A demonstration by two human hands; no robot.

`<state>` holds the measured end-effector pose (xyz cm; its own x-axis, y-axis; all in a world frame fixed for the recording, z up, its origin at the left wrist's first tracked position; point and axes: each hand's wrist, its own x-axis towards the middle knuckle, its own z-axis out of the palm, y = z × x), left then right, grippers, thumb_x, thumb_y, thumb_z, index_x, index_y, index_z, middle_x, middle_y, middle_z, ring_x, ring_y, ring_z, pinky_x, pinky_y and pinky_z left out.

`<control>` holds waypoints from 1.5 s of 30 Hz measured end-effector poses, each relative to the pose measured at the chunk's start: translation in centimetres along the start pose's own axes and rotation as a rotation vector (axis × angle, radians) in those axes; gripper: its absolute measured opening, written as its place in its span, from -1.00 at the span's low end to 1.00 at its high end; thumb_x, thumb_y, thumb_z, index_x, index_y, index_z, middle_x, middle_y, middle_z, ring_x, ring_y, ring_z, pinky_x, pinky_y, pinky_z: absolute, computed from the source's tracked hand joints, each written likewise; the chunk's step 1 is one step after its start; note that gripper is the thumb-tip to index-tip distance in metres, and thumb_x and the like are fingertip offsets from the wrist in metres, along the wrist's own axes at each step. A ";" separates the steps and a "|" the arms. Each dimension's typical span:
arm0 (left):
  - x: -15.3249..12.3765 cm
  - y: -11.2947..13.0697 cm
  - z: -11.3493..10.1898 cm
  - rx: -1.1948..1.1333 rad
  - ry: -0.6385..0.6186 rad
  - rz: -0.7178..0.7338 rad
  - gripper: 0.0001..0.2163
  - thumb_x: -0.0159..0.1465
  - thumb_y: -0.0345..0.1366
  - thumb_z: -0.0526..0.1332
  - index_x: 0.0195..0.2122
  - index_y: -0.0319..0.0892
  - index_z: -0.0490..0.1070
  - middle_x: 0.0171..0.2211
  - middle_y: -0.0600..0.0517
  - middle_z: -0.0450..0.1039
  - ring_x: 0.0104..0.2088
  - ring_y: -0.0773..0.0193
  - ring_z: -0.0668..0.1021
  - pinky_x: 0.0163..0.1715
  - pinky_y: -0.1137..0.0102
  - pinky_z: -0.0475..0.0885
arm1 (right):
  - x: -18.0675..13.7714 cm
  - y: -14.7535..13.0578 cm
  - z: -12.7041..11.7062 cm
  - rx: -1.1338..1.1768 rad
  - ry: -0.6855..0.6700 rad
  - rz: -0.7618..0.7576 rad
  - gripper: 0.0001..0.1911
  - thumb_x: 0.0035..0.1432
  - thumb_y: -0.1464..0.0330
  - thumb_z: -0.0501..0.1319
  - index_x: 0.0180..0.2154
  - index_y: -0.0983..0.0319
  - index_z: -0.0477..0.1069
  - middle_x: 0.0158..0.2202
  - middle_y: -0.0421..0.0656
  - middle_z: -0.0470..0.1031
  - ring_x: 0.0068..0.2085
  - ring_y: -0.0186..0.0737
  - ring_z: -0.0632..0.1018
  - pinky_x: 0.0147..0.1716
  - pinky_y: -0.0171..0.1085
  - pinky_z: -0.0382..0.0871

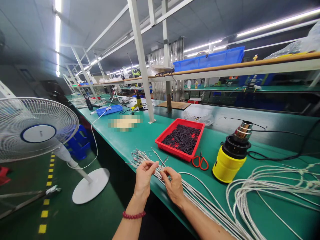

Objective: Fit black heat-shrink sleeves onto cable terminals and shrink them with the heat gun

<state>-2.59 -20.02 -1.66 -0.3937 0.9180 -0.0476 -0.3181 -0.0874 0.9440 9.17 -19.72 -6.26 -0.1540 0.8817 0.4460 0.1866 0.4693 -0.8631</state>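
My left hand (144,176), with a red bead bracelet on its wrist, pinches the thin end of a white cable at the front edge of the green bench (140,135). My right hand (174,184) is closed on the same cable just to the right. Both hands hover over the stripped ends of a bundle of white cables (200,200) that runs right along the bench into loose coils (270,186). A red tray (180,138) of small dark pieces lies just beyond the hands.
Red-handled scissors (200,162) lie beside the tray. A yellow and black heat gun (232,153) stands upright to the right, its black cord trailing behind. A white pedestal fan (35,128) stands on the floor at left. Blue bins (210,59) sit on the overhead shelf.
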 end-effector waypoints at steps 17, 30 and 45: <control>-0.3 0.3 0.2 0.059 0.000 0.034 -0.78 -0.12 -0.30 0.46 -0.55 -0.25 0.44 -0.66 0.18 0.34 -0.61 0.50 0.33 -0.57 0.57 0.23 | 0.0 -0.2 0.0 -0.028 -0.003 -0.018 -0.72 0.27 0.29 0.09 -0.49 0.20 0.31 -0.54 -0.26 0.34 -0.46 -0.30 0.36 -0.40 -0.35 0.21; -0.2 0.0 0.1 0.085 -0.007 0.034 -0.79 -0.12 -0.35 0.46 -0.51 -0.24 0.46 -0.60 0.14 0.44 -0.56 0.48 0.39 -0.52 0.57 0.27 | 0.0 -0.3 -0.1 -0.025 -0.008 -0.015 -0.72 0.27 0.31 0.09 -0.50 0.20 0.29 -0.55 -0.28 0.33 -0.47 -0.31 0.36 -0.39 -0.35 0.21; -0.4 0.2 0.1 0.079 -0.002 0.033 -0.80 -0.14 -0.33 0.46 -0.55 -0.24 0.47 -0.64 0.16 0.40 -0.60 0.48 0.36 -0.55 0.56 0.25 | 0.0 -0.2 0.0 -0.029 -0.014 -0.015 -0.73 0.27 0.30 0.09 -0.48 0.20 0.31 -0.54 -0.26 0.34 -0.46 -0.30 0.36 -0.40 -0.34 0.21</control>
<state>-2.39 -20.31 -1.45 -0.4007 0.9161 -0.0156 -0.2363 -0.0869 0.9678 9.17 -19.84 -6.12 -0.1703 0.8740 0.4552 0.2121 0.4836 -0.8492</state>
